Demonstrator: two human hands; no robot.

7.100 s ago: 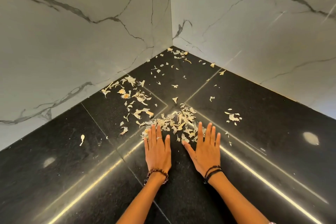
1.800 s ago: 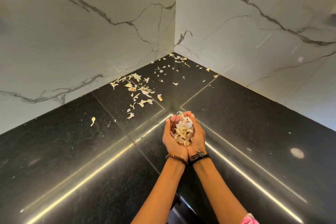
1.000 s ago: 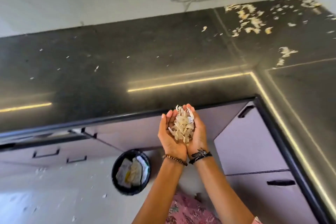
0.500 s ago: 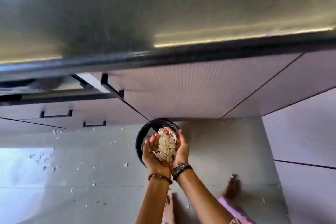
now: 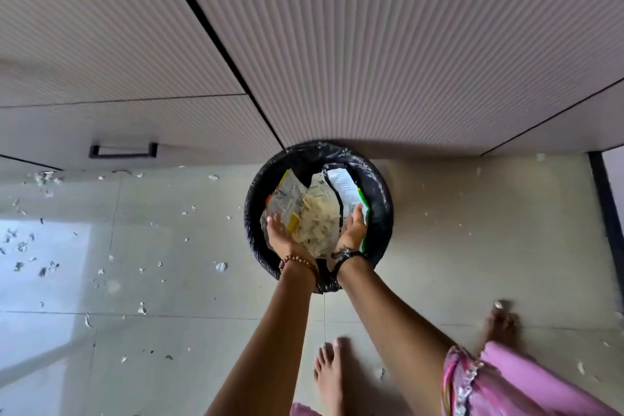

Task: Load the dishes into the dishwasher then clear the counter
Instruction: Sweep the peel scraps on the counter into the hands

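I see both hands over the black-lined bin (image 5: 381, 199), which stands on the pale tiled floor (image 5: 169, 246) against the ribbed cabinet fronts (image 5: 371, 44). Left hand (image 5: 282, 235) and right hand (image 5: 353, 230) are spread apart, palms up, fingers relaxed, w/ the pale peels (image 5: 317, 219) in the bin between them, on wrappers. Small scraps (image 5: 221, 267) lie on the floor left of the bin. Bare feet near it.

Ribbed pale cabinet fronts (image 5: 371, 44), black bar handle (image 5: 123, 150), grey tiled floor (image 5: 169, 246) (sunlit patch at left)
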